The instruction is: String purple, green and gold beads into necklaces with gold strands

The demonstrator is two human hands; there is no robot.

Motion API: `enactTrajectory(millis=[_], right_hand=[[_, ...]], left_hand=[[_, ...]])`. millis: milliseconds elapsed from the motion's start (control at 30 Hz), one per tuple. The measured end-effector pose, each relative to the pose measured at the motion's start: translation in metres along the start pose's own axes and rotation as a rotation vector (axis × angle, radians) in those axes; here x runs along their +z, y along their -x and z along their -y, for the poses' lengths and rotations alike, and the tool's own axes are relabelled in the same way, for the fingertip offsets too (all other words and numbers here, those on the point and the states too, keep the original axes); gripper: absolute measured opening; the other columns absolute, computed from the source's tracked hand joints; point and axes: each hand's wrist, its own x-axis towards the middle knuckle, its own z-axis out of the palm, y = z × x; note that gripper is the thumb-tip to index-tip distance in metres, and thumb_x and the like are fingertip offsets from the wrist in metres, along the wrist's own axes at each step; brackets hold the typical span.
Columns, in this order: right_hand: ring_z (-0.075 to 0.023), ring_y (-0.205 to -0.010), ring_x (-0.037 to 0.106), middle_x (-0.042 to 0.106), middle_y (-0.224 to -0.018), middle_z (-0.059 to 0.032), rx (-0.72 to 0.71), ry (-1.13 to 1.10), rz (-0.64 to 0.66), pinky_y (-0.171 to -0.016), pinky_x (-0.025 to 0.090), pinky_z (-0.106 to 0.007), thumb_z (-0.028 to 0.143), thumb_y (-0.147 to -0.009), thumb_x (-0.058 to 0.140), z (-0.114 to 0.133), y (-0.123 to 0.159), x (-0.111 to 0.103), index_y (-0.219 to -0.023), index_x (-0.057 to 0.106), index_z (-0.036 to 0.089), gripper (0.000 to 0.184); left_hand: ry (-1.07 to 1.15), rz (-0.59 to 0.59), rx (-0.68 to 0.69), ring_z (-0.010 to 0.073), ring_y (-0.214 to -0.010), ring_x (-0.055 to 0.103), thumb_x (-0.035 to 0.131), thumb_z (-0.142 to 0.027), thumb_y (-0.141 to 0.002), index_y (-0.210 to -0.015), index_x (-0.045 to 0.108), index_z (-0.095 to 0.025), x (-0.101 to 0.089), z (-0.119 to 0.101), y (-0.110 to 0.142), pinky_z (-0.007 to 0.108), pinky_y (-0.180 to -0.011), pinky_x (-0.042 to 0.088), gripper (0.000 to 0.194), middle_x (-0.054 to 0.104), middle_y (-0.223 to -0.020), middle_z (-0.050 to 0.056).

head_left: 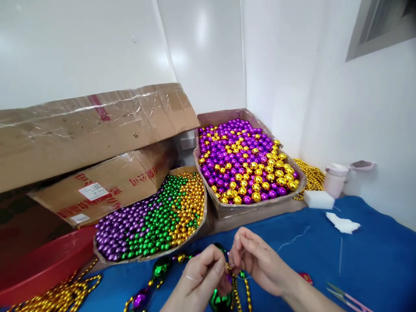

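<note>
My left hand [204,275] and my right hand [260,262] meet at the front edge of the blue cloth, fingers closed in pinches nearly touching. A thin pale thread [294,239] runs out past my right hand, and a fine line of it crosses the back of my left hand. Fingers hide most of the pinched part. Below them hangs a strand of gold beads [248,294] beside a large shiny green bead [221,301]. Left of my hands the bead necklace continues with a green bead [160,269] and a purple bead [141,299].
A box of purple, green and gold beads [156,216] stands behind my hands; a larger box of purple and gold balls [237,160] is farther back. Scissors [347,299], a white foam block [319,199] and tissue [342,223] lie right. A red tray [48,260] sits left.
</note>
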Motion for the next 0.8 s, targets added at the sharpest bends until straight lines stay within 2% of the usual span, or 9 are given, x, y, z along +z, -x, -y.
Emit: enactTrajectory(millis=[133, 233, 300, 400, 467, 567, 667, 800], right_hand=[[-0.0083, -0.059, 0.052, 0.059, -0.063, -0.0005, 0.027, -0.026, 0.005, -0.052, 0.034, -0.019, 0.029, -0.094, 0.048, 0.003, 0.001, 0.004, -0.077, 0.052, 0.015, 0.022], [-0.0047, -0.052, 0.046, 0.062, -0.069, -0.0006, 0.039, -0.075, 0.033, -0.046, 0.026, -0.016, 0.029, -0.092, 0.049, 0.012, -0.001, 0.009, -0.075, 0.050, 0.016, 0.021], [-0.0035, -0.047, 0.042, 0.065, -0.077, -0.0010, 0.049, -0.127, 0.073, -0.042, 0.022, -0.016, 0.033, -0.092, 0.048, 0.018, -0.004, 0.015, -0.075, 0.046, 0.018, 0.022], [-0.0031, -0.042, 0.043, 0.067, -0.087, -0.0024, 0.053, -0.174, 0.165, -0.039, 0.024, -0.017, 0.039, -0.093, 0.042, 0.024, -0.007, 0.022, -0.074, 0.042, 0.021, 0.026], [-0.0045, -0.039, 0.043, 0.065, -0.075, 0.0010, 0.039, -0.152, 0.217, -0.038, 0.026, -0.018, 0.043, -0.093, 0.041, 0.028, -0.008, 0.024, -0.074, 0.041, 0.022, 0.028], [-0.0052, -0.038, 0.034, 0.046, -0.049, 0.0087, 0.021, -0.075, 0.227, -0.040, 0.026, -0.018, 0.039, -0.091, 0.047, 0.037, -0.009, 0.022, -0.073, 0.044, 0.022, 0.025], [-0.0042, -0.042, 0.027, 0.035, -0.049, 0.0097, 0.041, 0.009, 0.229, -0.043, 0.021, -0.018, 0.027, -0.092, 0.048, 0.056, -0.011, 0.025, -0.073, 0.049, 0.018, 0.021], [-0.0045, -0.050, 0.028, 0.039, -0.058, 0.0070, 0.024, 0.259, 0.257, -0.046, 0.020, -0.019, 0.028, -0.091, 0.052, 0.097, -0.010, 0.041, -0.074, 0.052, 0.015, 0.022]], left_hand=[[-0.337, 0.006, 0.067, 0.0147, -0.070, 0.045, 0.042, -0.041, -0.091, -0.074, 0.052, -0.020, -0.005, -0.010, 0.006, 0.025, -0.067, 0.035, 0.029, 0.049, -0.072, -0.001], [-0.406, 0.017, 0.095, 0.0144, -0.070, 0.042, 0.039, -0.040, -0.093, -0.073, 0.047, -0.021, -0.009, -0.011, 0.008, 0.025, -0.069, 0.034, 0.029, 0.045, -0.071, -0.002], [-0.361, 0.062, 0.107, 0.0145, -0.071, 0.042, 0.039, -0.040, -0.093, -0.073, 0.046, -0.021, -0.012, -0.008, 0.008, 0.025, -0.069, 0.034, 0.028, 0.046, -0.073, -0.002], [-0.235, 0.100, 0.120, 0.0152, -0.076, 0.044, 0.042, -0.039, -0.092, -0.077, 0.050, -0.021, -0.018, 0.000, 0.005, 0.026, -0.072, 0.035, 0.025, 0.048, -0.078, 0.000], [-0.096, 0.102, 0.144, 0.0149, -0.073, 0.045, 0.045, -0.039, -0.091, -0.076, 0.052, -0.020, -0.020, 0.003, 0.001, 0.026, -0.068, 0.036, 0.026, 0.048, -0.074, 0.000], [0.118, 0.098, 0.198, 0.0141, -0.064, 0.045, 0.047, -0.037, -0.090, -0.072, 0.051, -0.018, -0.022, 0.001, -0.004, 0.027, -0.060, 0.035, 0.027, 0.048, -0.066, 0.000], [0.197, 0.087, 0.221, 0.0139, -0.062, 0.045, 0.049, -0.034, -0.090, -0.072, 0.053, -0.018, -0.026, -0.017, -0.006, 0.027, -0.058, 0.033, 0.024, 0.049, -0.065, 0.000], [0.119, 0.073, 0.255, 0.0129, -0.063, 0.040, 0.051, -0.033, -0.089, -0.073, 0.056, -0.019, -0.035, -0.055, -0.002, 0.026, -0.057, 0.031, 0.022, 0.047, -0.067, -0.001]])
